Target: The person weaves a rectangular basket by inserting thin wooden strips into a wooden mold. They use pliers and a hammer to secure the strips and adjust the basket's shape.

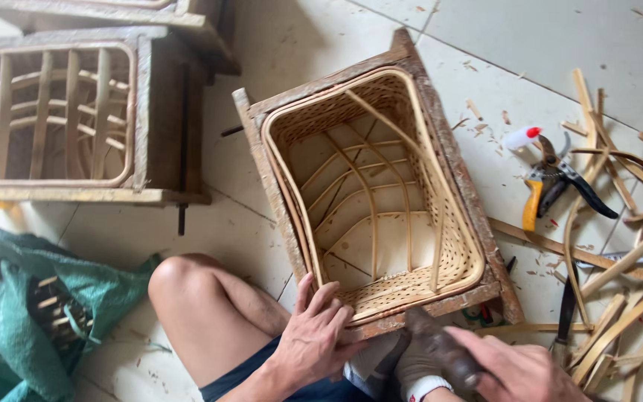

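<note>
Basket: pale woven rattan basket (373,201) seated in a worn rectangular wooden mould frame (452,160), centre of the frame, on the tiled floor (560,45).
Progress: side walls are woven up to the rim and the bent ribs are in place; the bottom between the ribs looks open, so by my judgement weaving is left there.
Axis: mouth faces up toward the camera; long axis runs from the upper middle of the frame down toward the lower right.
Left hand (318,335): fingers spread flat, pressing on the near rim, holding nothing.
Right hand (519,368): at the lower right edge, closed round a dark tool handle (440,350).
Nearby: yellow-handled pruning shears (552,182) and cut cane strips (619,313) at right; second wooden mould (61,112) upper left; green sack (16,313) lower left.
</note>
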